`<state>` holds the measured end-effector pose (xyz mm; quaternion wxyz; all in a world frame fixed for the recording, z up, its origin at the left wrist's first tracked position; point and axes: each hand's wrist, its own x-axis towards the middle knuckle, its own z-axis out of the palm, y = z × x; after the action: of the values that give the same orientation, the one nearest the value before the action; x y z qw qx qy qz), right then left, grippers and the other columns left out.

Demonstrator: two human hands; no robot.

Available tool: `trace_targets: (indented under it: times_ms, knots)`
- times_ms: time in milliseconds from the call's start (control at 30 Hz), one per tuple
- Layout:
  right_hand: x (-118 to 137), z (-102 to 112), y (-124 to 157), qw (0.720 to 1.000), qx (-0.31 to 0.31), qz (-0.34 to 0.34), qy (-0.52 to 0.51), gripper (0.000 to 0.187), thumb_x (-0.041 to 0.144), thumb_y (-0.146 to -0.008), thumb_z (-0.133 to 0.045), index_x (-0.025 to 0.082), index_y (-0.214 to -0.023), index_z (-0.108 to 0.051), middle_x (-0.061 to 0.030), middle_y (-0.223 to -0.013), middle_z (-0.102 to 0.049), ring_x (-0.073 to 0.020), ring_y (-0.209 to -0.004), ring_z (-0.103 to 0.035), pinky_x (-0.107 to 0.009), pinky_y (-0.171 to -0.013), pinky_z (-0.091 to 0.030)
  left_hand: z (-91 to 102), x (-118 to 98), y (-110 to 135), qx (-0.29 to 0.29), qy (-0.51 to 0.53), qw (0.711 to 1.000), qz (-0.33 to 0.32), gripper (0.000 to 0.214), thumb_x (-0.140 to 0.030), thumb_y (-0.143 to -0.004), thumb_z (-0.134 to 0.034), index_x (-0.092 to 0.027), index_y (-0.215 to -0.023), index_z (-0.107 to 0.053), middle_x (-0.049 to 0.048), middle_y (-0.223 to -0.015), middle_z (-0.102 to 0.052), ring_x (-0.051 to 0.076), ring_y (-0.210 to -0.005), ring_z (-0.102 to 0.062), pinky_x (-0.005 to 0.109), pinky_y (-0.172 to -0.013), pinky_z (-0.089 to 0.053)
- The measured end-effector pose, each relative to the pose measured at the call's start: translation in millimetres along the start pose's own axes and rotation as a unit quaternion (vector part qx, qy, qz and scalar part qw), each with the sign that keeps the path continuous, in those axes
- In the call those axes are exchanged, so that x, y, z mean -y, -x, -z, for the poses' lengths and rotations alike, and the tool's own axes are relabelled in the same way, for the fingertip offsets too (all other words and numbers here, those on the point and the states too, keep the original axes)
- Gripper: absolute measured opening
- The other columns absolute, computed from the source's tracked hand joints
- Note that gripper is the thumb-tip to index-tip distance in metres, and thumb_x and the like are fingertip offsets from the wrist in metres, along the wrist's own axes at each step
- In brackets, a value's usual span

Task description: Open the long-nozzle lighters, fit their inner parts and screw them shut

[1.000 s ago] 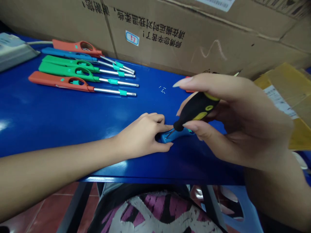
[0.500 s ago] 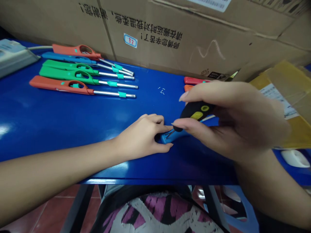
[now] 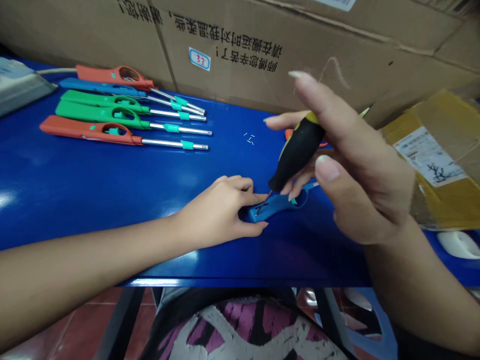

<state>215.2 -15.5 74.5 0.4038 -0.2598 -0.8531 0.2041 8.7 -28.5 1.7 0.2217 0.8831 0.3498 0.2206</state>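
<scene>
A blue long-nosed lighter [image 3: 275, 205] lies on the table in front of me, its handle end pointing left. My left hand [image 3: 228, 210] grips that end between thumb and index finger, the other fingers curled. In my right hand [image 3: 360, 165] is a black and yellow screwdriver [image 3: 298, 150], tilted with its tip down on the end of the lighter's handle. My right thumb and index finger stand away from the screwdriver, while the other fingers lie behind and beside it. Part of the lighter's metal tube is hidden by my right hand.
At the left lie several lighters in a row, the nearest an orange lighter [image 3: 90, 131]. Small white pins [image 3: 249, 139] are scattered mid-table. A cardboard box [image 3: 225, 85] stands along the back; a taped parcel [image 3: 450, 210] and a white mouse [image 3: 458, 245] are at the right.
My right thumb and index finger have spread away from the screwdriver, and the handle now stands more upright. My left hand has stayed in place on the lighter.
</scene>
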Motion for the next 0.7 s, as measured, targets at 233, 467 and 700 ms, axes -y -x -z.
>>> trace_targets:
  times_ms: [233,467,700]
  knots:
    - [-5,-2,-4,0.985,-0.087,0.131,0.072,0.048,0.028,-0.079,-0.079,0.036,-0.125,-0.071,0.0042,-0.108,-0.077,-0.0261,-0.092,-0.071,-0.036,-0.063,-0.058,-0.5,1,1,-0.008,0.002,1.000,0.000,0.026,-0.041,-0.088,-0.071,-0.024,-0.107,-0.076,0.0013,-0.082,-0.060,0.021,-0.083,-0.060,0.035,-0.076,-0.042]
    - [4,-3,0,0.998,-0.041,0.044,0.006,0.052,0.019,-0.090,-0.057,0.038,-0.138,-0.061,0.0036,-0.134,-0.067,-0.0235,-0.092,-0.072,-0.035,-0.058,-0.060,0.5,-1,-1,0.005,0.007,1.000,0.004,0.027,-0.041,-0.088,-0.071,-0.023,-0.108,-0.076,0.0027,-0.086,-0.062,0.021,-0.085,-0.061,0.035,-0.079,-0.045]
    - [-4,-2,-5,0.989,-0.062,0.114,0.066,0.045,0.021,-0.082,-0.075,0.027,-0.125,-0.068,-0.0008,-0.112,-0.074,-0.0242,-0.097,-0.069,-0.036,-0.077,-0.061,-1.5,1,0,-0.010,0.012,1.000,-0.001,0.023,-0.040,-0.088,-0.071,-0.023,-0.102,-0.075,0.0019,-0.084,-0.062,0.021,-0.084,-0.061,0.036,-0.078,-0.044]
